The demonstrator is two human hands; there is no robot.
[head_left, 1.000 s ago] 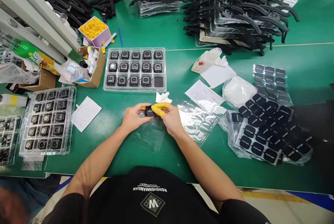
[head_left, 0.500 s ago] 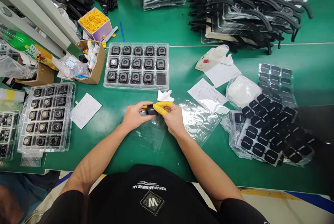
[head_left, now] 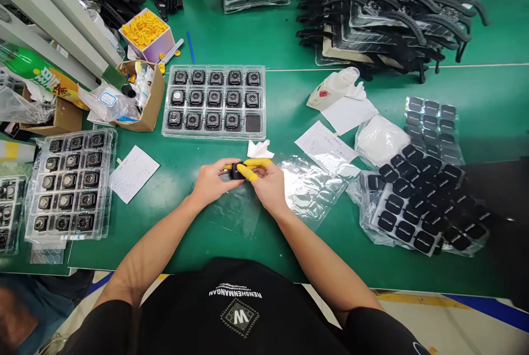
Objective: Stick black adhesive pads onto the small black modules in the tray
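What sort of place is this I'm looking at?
Probably a watch factory or workshop. A clear tray holds rows of black watch bodies, black straps lie piled on the green table, and yellow covers sheathe fingers of the right hand.

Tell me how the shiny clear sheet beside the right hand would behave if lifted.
The sheet would probably sag: it looks thin, with rippled reflections. It is likely light, since the green table shows through parts of it. Its glossy surface may be slippery.
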